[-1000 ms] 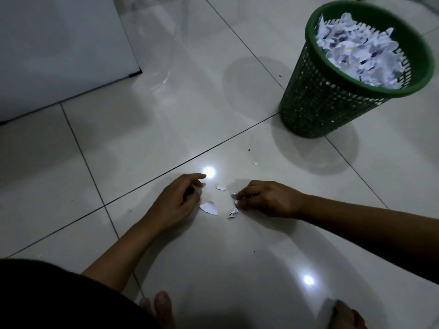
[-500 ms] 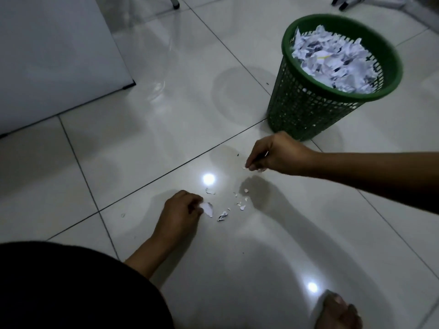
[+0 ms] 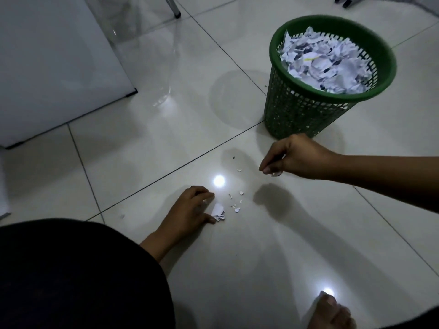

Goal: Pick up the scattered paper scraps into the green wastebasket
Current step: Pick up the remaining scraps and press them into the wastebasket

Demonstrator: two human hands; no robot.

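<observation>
Now, step: carrying picked bits to green wastebasket (image 3: 308, 110).
Right hand (image 3: 298, 156): grip pinched on scrap (image 3: 275, 173), raised beside basket base.
Left hand (image 3: 190, 207): grip curled on larger scrap (image 3: 217, 209), on floor.
Next: lift over rim, drop; crumbs (image 3: 236, 203) remain.

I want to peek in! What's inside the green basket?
The green basket is heaped almost to the rim with torn white paper scraps. Whatever lies underneath that pile is covered.
</observation>
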